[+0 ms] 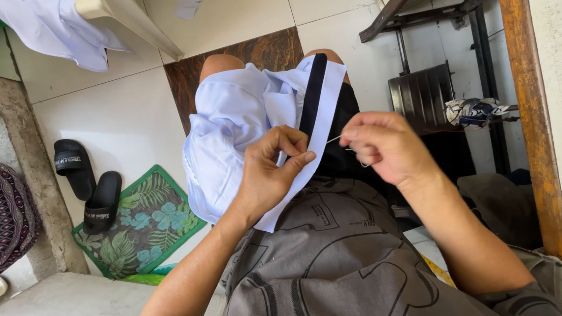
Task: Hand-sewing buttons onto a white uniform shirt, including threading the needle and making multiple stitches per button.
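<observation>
White floor tiles with one brown marble tile lie below, a leafy green mat and black slippers to the left. On the lap, a pale blue garment has its black-edged band running upward away from the person. The left hand pinches that band; the right hand is closed on a needle pointing left.

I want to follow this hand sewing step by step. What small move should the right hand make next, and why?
Probably draw the needle on through, away from the cloth. The right hand pinches it close to the band's edge, and the left hand pins that edge flat with the thumb, so the fabric seems steadied for a pull. The thread looks slack near the right fingers.
</observation>
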